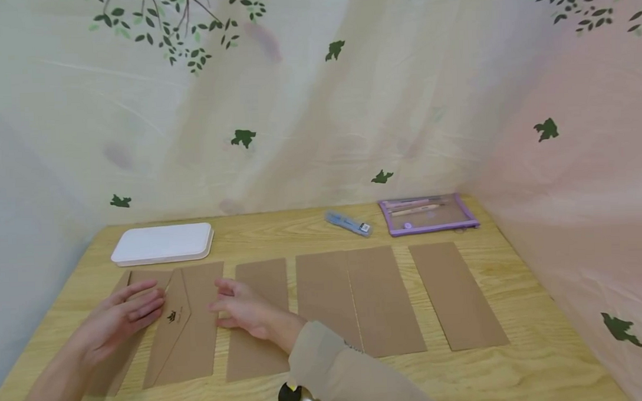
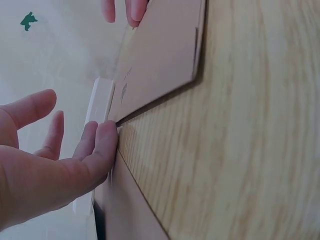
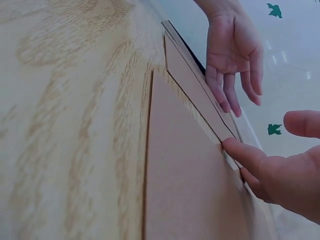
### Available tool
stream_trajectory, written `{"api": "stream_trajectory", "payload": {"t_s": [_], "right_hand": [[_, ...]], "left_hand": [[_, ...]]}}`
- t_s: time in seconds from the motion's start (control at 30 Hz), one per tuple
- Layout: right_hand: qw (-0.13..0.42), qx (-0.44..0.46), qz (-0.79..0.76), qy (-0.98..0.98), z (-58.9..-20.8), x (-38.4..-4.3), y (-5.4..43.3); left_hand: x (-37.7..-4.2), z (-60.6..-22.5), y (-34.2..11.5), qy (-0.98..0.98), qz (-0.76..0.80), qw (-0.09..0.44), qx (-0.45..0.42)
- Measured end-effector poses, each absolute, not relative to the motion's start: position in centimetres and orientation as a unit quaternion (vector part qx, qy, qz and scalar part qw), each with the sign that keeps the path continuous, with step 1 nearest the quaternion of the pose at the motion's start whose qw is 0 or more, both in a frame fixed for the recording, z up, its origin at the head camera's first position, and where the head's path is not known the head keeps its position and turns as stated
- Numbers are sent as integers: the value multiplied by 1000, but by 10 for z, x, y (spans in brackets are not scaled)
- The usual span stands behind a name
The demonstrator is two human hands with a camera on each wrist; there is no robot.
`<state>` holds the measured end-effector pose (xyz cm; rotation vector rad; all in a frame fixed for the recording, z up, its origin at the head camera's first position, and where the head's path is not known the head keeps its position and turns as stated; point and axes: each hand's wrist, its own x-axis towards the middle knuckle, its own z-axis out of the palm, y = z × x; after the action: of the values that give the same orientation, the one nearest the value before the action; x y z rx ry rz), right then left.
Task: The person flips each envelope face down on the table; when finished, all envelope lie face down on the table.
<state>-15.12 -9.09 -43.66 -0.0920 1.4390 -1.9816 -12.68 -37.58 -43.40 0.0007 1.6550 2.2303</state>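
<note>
A brown kraft-paper envelope (image 1: 201,340) with a pointed flap and a small dark print lies flat at the left of the table. My left hand (image 1: 125,316) is at its left edge, fingers nearly straight, their tips at the paper. On the opposite side my right hand (image 1: 245,309) has its fingers extended, fingertips by the right edge; in the right wrist view a fingertip touches that edge. Partly under the left hand lies another brown paper piece (image 1: 116,361). Below the right hand and forearm is a further brown piece (image 1: 257,359). Neither hand grips anything.
More brown paper pieces lie rightward, two side by side (image 1: 326,294) and one apart (image 1: 457,296). Along the back are a flat white case (image 1: 163,242), a small blue packet (image 1: 348,223) and a clear purple-edged pouch (image 1: 433,217) holding pens. Printed fabric surrounds the wooden table (image 1: 549,352).
</note>
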Motion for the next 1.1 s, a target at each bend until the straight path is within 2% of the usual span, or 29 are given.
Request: {"api": "stream_trajectory", "payload": {"t_s": [1.1], "right_hand": [[331,-25,-766,551,-433,-151,-91]], "left_hand": [[-124,-429,-379,567,804,177,-9]]}}
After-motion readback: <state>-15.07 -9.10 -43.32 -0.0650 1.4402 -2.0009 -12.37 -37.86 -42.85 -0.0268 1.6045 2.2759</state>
